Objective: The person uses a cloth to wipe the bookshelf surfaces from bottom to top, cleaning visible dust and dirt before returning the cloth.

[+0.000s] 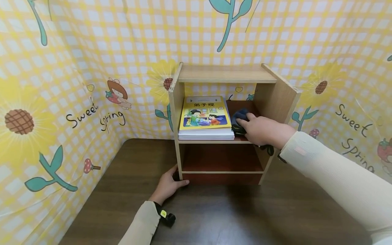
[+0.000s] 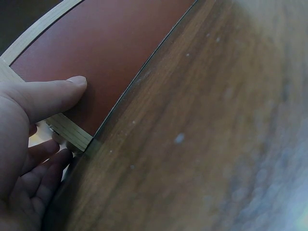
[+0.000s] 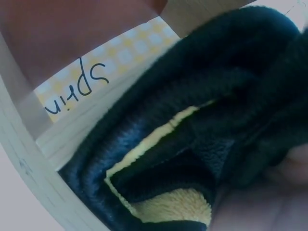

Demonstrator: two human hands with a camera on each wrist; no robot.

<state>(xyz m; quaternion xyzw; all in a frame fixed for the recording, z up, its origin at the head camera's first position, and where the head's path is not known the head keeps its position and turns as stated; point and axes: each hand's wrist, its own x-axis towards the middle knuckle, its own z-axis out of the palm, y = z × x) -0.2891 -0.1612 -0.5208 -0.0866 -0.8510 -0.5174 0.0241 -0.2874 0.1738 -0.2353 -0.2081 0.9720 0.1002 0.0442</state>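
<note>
A small wooden shelf unit (image 1: 222, 74) stands on the table against the patterned cloth. My left hand (image 1: 167, 185) grips its lower left corner. In the left wrist view the thumb (image 2: 60, 94) lies on the red-brown base panel (image 2: 115, 43), with the fingers behind the side board. At the right of the upper shelf, my right hand (image 1: 263, 130) holds a folded dark fabric item (image 1: 240, 117). The right wrist view shows this soft item's yellow fuzzy lining (image 3: 175, 207); its exact kind is unclear. Beside it lies a stack of books with a yellow cover (image 1: 206, 112) on top.
The lower shelf (image 1: 220, 158) has a red-brown floor. The shelf's right side board (image 1: 280, 90) rises close to my right hand. A dark brown wooden table (image 1: 214, 214) extends in front. Yellow-checked cloth (image 1: 137, 34) hangs behind and at both sides.
</note>
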